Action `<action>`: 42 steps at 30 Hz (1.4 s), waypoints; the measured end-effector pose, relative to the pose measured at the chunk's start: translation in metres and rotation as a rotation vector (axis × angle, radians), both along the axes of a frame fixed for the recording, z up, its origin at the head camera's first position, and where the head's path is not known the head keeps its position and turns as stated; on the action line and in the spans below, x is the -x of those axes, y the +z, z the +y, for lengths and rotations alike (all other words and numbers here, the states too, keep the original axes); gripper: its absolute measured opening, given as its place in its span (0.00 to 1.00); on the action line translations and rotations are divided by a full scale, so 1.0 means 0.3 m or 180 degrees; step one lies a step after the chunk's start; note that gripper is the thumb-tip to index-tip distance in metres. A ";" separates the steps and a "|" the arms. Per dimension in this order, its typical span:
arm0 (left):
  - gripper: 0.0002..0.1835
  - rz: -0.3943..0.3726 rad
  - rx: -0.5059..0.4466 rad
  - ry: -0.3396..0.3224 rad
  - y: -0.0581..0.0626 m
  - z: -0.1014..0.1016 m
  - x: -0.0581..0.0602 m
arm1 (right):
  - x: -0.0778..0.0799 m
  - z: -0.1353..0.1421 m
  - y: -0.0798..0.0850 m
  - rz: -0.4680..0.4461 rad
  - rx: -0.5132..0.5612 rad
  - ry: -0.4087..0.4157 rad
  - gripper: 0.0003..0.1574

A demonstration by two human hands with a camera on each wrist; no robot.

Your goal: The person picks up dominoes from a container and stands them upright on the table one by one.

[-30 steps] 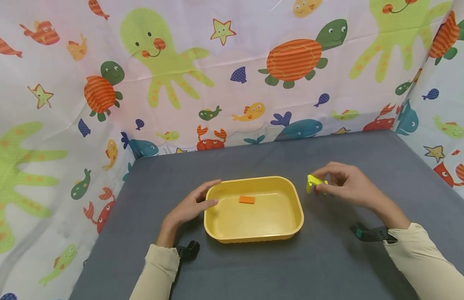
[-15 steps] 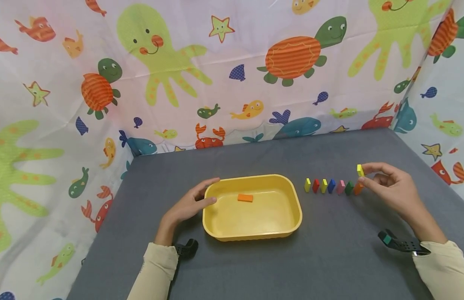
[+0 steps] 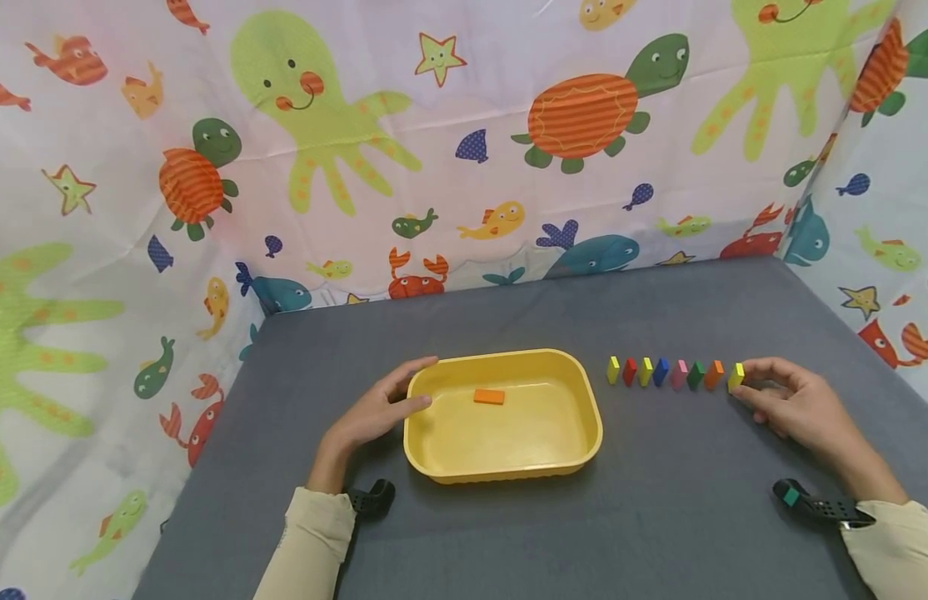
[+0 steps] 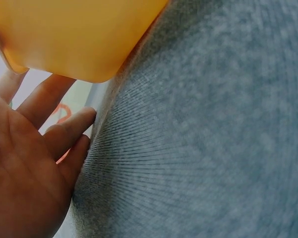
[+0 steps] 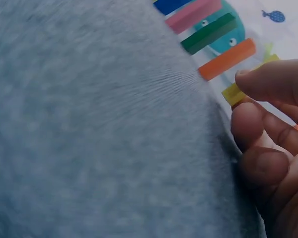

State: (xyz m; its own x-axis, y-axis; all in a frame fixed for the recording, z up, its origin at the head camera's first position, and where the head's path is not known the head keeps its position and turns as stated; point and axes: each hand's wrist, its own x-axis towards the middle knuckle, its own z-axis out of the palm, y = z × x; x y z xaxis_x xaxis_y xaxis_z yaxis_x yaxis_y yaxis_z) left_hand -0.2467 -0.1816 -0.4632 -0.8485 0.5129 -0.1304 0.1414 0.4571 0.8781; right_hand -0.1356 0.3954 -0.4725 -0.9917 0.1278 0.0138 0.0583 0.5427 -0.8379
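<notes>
Dominoes of several colours stand upright in a row on the grey table, right of a yellow plastic tray (image 3: 501, 477). At the row's right end, my right hand (image 3: 801, 400) pinches a yellow domino (image 3: 736, 377) between thumb and fingers. The domino is upright at table level, a small gap from the orange domino (image 3: 714, 375). In the right wrist view, fingers partly cover the yellow domino (image 5: 232, 94). My left hand (image 3: 370, 412) holds the tray's left end, its thumb over the rim and its other fingers along the outside. Another orange domino (image 3: 489, 397) lies flat inside the tray.
Leftward from the orange one, the row has a green (image 3: 696, 375), a pink (image 3: 680, 375) and a blue domino (image 3: 661, 372), then yellow, red and yellow ones. A curtain (image 3: 359, 125) printed with sea animals borders the table (image 3: 584, 533) at the back and sides.
My right hand has moved right along the row, carrying the yellow domino, and then lowered it to the table beside the orange one. My left hand and the tray have stayed put.
</notes>
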 end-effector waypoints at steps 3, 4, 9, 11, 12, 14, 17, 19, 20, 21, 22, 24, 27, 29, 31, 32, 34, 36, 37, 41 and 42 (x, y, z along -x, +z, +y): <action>0.31 -0.0009 0.0011 0.0023 0.002 -0.001 -0.002 | 0.008 -0.006 -0.012 0.0034 -0.0116 -0.0004 0.19; 0.31 -0.0008 0.0012 0.0026 0.004 -0.001 -0.002 | 0.011 -0.008 -0.013 0.0027 -0.0162 -0.0014 0.20; 0.32 0.0023 -0.0024 -0.0021 0.008 -0.003 -0.001 | 0.020 -0.016 -0.016 -0.0021 -0.0316 -0.0052 0.25; 0.32 0.0042 -0.0036 -0.0047 0.009 -0.005 0.000 | 0.020 -0.018 -0.017 -0.0031 -0.0352 -0.0065 0.26; 0.32 0.0044 -0.0042 -0.0060 0.009 -0.007 0.000 | 0.021 -0.019 -0.017 -0.0037 -0.0364 -0.0067 0.26; 0.33 0.0053 -0.0051 -0.0092 0.009 -0.009 -0.001 | 0.022 -0.021 -0.018 -0.0035 -0.0365 -0.0064 0.26; 0.32 0.0026 -0.0057 -0.0081 0.007 -0.014 0.000 | 0.024 -0.022 -0.019 -0.0031 -0.0333 -0.0040 0.29; 0.32 0.0024 -0.0058 -0.0064 0.006 -0.015 0.001 | 0.023 -0.019 -0.017 -0.0041 -0.0268 -0.0017 0.34; 0.32 0.0027 -0.0061 -0.0060 0.005 -0.015 0.003 | 0.022 -0.017 -0.017 -0.0049 -0.0235 -0.0017 0.36; 0.31 0.0027 -0.0057 -0.0055 0.003 -0.013 0.006 | 0.019 -0.014 -0.016 -0.0049 -0.0209 -0.0028 0.38; 0.31 0.0034 -0.0057 -0.0064 0.003 -0.011 0.008 | 0.015 -0.011 -0.014 -0.0037 -0.0184 -0.0048 0.40; 0.31 0.0040 -0.0077 -0.0098 0.003 -0.005 0.014 | 0.004 -0.006 -0.007 0.0000 -0.0166 -0.0152 0.42; 0.32 0.0036 -0.0089 -0.0142 0.004 0.002 0.020 | -0.012 -0.012 0.020 0.0157 -0.0140 -0.0348 0.42; 0.32 0.0027 -0.0096 -0.0144 0.006 0.003 0.020 | -0.013 -0.031 0.053 0.0268 -0.0121 -0.0450 0.40; 0.32 0.0013 -0.0087 -0.0131 0.007 0.000 0.018 | -0.005 -0.061 0.093 0.0365 -0.0088 -0.0459 0.38; 0.32 0.0006 -0.0083 -0.0120 0.007 -0.002 0.017 | 0.002 -0.080 0.114 0.0399 -0.0063 -0.0440 0.37; 0.32 -0.0005 -0.0076 -0.0097 0.007 -0.005 0.014 | 0.024 -0.121 0.153 0.0444 -0.0036 -0.0319 0.35; 0.32 -0.0006 -0.0082 -0.0094 0.007 -0.009 0.012 | 0.051 -0.170 0.187 0.0449 -0.0049 -0.0170 0.33; 0.33 0.0006 -0.0087 -0.0104 0.006 -0.010 0.012 | 0.066 -0.196 0.203 0.0459 -0.0056 -0.0100 0.32; 0.33 0.0041 -0.0113 -0.0153 0.000 -0.016 0.011 | 0.118 -0.305 0.248 0.0468 -0.0190 0.0186 0.31; 0.33 0.0048 -0.0122 -0.0166 -0.002 -0.017 0.012 | 0.130 -0.331 0.254 0.0488 -0.0208 0.0251 0.30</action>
